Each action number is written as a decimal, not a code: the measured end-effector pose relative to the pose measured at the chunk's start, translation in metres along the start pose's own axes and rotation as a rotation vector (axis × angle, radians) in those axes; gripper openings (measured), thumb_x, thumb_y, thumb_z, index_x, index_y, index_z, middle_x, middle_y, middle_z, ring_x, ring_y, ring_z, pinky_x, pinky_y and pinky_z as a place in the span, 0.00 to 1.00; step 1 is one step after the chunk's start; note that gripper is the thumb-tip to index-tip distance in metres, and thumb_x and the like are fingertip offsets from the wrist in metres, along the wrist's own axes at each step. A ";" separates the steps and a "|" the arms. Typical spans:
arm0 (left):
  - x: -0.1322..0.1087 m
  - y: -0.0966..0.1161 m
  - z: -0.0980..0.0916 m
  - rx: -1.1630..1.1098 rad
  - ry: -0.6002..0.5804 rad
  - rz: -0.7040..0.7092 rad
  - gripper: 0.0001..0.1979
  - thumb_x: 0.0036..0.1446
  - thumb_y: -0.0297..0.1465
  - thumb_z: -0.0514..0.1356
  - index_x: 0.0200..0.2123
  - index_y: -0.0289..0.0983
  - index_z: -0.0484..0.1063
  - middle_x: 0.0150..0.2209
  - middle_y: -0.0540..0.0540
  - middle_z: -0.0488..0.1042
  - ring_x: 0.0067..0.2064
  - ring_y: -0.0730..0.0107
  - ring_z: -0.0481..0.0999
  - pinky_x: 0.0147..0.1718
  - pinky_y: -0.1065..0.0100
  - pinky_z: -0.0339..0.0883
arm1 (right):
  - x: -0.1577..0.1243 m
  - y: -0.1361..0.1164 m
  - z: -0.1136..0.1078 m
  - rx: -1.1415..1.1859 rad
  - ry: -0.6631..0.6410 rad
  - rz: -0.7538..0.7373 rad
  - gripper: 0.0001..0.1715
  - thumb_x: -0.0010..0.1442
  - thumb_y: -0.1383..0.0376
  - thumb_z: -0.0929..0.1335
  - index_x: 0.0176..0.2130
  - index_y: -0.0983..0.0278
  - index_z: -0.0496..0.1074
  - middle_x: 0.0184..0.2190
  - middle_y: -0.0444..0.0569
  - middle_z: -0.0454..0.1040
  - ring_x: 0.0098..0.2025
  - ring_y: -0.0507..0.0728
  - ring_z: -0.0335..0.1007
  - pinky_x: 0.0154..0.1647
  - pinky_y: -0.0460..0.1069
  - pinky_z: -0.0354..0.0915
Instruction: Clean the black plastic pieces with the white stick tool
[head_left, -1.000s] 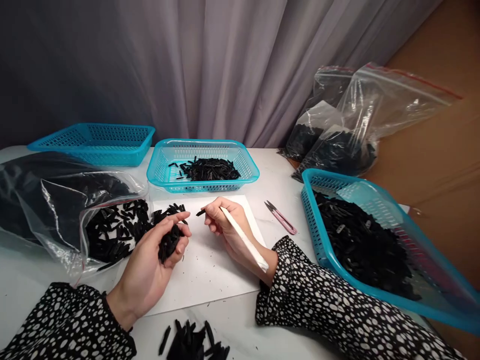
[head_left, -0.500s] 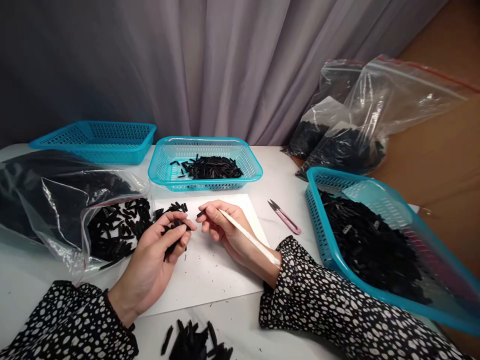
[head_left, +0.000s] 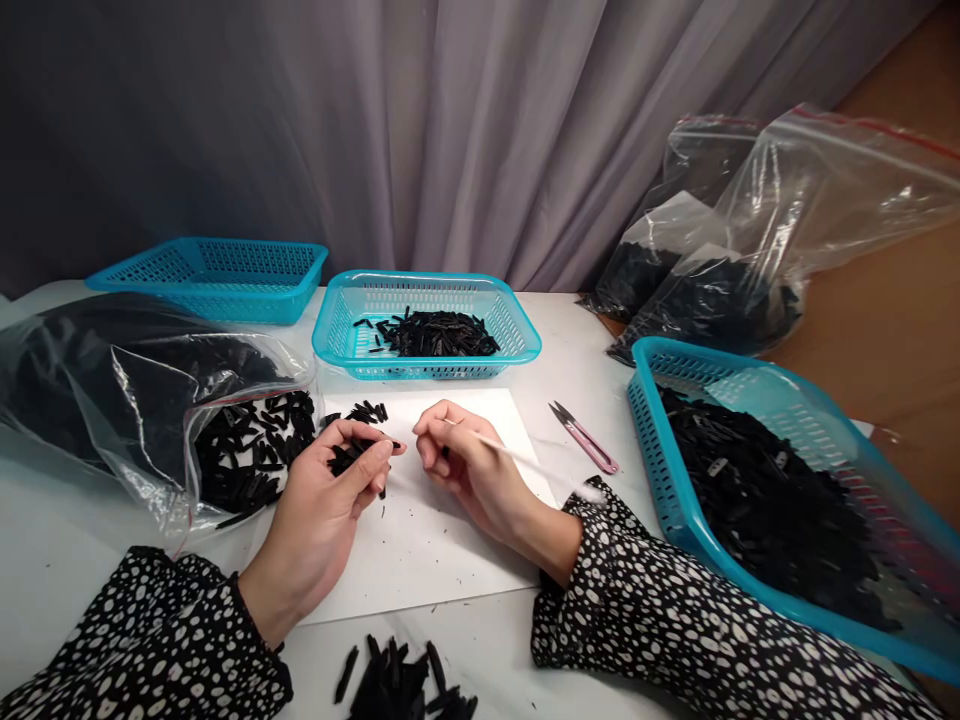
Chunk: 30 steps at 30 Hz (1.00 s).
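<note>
My left hand (head_left: 319, 510) is closed round several small black strips (head_left: 346, 457). One black strip (head_left: 391, 444) sticks out between its thumb and index finger. To the right, slightly apart from it, my right hand (head_left: 480, 480) is closed on a thin white stick (head_left: 525, 462), which slants back over the wrist and is blurred at its far end. A small dark spot shows among the curled right fingers; I cannot tell if it is another strip. Both hands are above a white sheet (head_left: 420, 550) dotted with black crumbs.
At the left lies an open plastic bag (head_left: 142, 400) spilling black strips. Blue baskets stand around: one at back left (head_left: 300, 290), one holding strips (head_left: 337, 350), a large full one (head_left: 652, 480). Pink-handled snips (head_left: 589, 442) lie at right. A strip pile (head_left: 397, 685) lies in front.
The black strip at my right fingertips is gone from there; one now shows between my left thumb and index finger. The white stick has turned in my right hand. The view has shifted slightly.
</note>
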<state>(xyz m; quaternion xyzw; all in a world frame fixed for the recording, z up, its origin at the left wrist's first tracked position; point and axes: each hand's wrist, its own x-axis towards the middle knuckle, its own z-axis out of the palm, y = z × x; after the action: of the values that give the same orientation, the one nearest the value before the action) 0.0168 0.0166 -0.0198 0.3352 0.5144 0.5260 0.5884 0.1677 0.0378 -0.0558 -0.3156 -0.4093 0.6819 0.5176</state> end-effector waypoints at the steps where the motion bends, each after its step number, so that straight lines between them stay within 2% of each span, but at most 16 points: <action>1: 0.000 0.000 0.000 -0.003 -0.008 0.001 0.19 0.36 0.37 0.78 0.28 0.37 0.75 0.20 0.54 0.70 0.24 0.77 0.65 0.24 0.75 0.60 | -0.001 0.000 0.001 -0.087 -0.012 -0.024 0.12 0.60 0.57 0.71 0.34 0.63 0.73 0.20 0.38 0.64 0.20 0.48 0.51 0.20 0.45 0.50; 2: -0.001 0.000 0.000 -0.009 -0.017 0.001 0.20 0.36 0.38 0.78 0.28 0.37 0.75 0.20 0.54 0.69 0.24 0.77 0.65 0.24 0.75 0.59 | -0.002 0.000 0.002 -0.167 -0.024 -0.056 0.13 0.59 0.56 0.73 0.35 0.63 0.74 0.20 0.38 0.63 0.21 0.49 0.53 0.22 0.45 0.52; 4: -0.001 -0.001 0.000 -0.024 -0.034 -0.010 0.21 0.35 0.39 0.79 0.28 0.36 0.74 0.19 0.55 0.68 0.23 0.78 0.64 0.24 0.76 0.59 | -0.004 0.000 0.003 -0.264 -0.037 -0.124 0.14 0.56 0.55 0.76 0.35 0.63 0.76 0.22 0.40 0.68 0.25 0.51 0.60 0.28 0.48 0.59; 6: -0.001 -0.001 -0.001 -0.043 -0.057 -0.030 0.21 0.37 0.40 0.78 0.28 0.36 0.75 0.18 0.56 0.67 0.22 0.79 0.63 0.24 0.77 0.58 | -0.004 0.000 0.002 -0.260 -0.022 -0.155 0.13 0.55 0.56 0.77 0.32 0.62 0.77 0.27 0.44 0.74 0.29 0.53 0.66 0.33 0.50 0.63; 8: -0.001 -0.002 -0.002 -0.063 -0.077 -0.050 0.20 0.39 0.40 0.78 0.30 0.35 0.76 0.19 0.54 0.69 0.22 0.81 0.63 0.24 0.78 0.58 | -0.003 0.001 0.000 -0.214 0.011 -0.144 0.13 0.54 0.55 0.77 0.30 0.62 0.78 0.29 0.46 0.77 0.30 0.54 0.67 0.33 0.50 0.64; 11: -0.001 -0.001 -0.004 -0.092 -0.075 -0.065 0.20 0.41 0.40 0.78 0.31 0.35 0.77 0.24 0.51 0.75 0.22 0.83 0.62 0.23 0.79 0.58 | -0.001 0.005 -0.005 -0.148 0.051 -0.107 0.15 0.51 0.53 0.79 0.31 0.61 0.81 0.27 0.45 0.75 0.28 0.53 0.64 0.28 0.49 0.61; 17: -0.001 0.002 -0.005 -0.108 -0.072 -0.060 0.18 0.42 0.38 0.77 0.31 0.35 0.77 0.24 0.50 0.76 0.21 0.84 0.61 0.22 0.80 0.58 | -0.001 0.007 -0.009 -0.074 0.057 -0.026 0.18 0.48 0.52 0.80 0.35 0.61 0.82 0.24 0.43 0.72 0.22 0.49 0.53 0.22 0.47 0.50; 23: 0.000 -0.001 -0.007 -0.097 -0.071 -0.069 0.17 0.46 0.36 0.76 0.38 0.36 0.80 0.34 0.48 0.79 0.21 0.86 0.62 0.23 0.79 0.59 | -0.001 0.006 -0.008 -0.033 0.061 -0.022 0.16 0.49 0.54 0.80 0.35 0.61 0.83 0.25 0.43 0.73 0.22 0.48 0.51 0.21 0.47 0.49; 27: 0.000 -0.005 -0.007 -0.059 -0.076 -0.059 0.16 0.47 0.38 0.75 0.35 0.36 0.77 0.31 0.50 0.78 0.20 0.86 0.61 0.23 0.79 0.56 | 0.000 0.008 -0.010 0.001 0.063 -0.003 0.16 0.48 0.55 0.80 0.33 0.61 0.82 0.22 0.41 0.71 0.20 0.47 0.47 0.21 0.46 0.46; 30: 0.000 -0.006 -0.007 -0.015 -0.098 -0.040 0.16 0.49 0.39 0.74 0.32 0.35 0.75 0.32 0.49 0.79 0.20 0.87 0.59 0.23 0.79 0.54 | 0.001 0.009 -0.010 0.012 0.073 -0.006 0.15 0.46 0.55 0.81 0.31 0.61 0.82 0.23 0.42 0.72 0.21 0.48 0.49 0.22 0.47 0.48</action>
<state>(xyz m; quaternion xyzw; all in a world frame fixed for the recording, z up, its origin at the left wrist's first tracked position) 0.0122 0.0141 -0.0275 0.3461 0.4875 0.5009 0.6258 0.1723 0.0401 -0.0681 -0.3358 -0.3870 0.6707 0.5363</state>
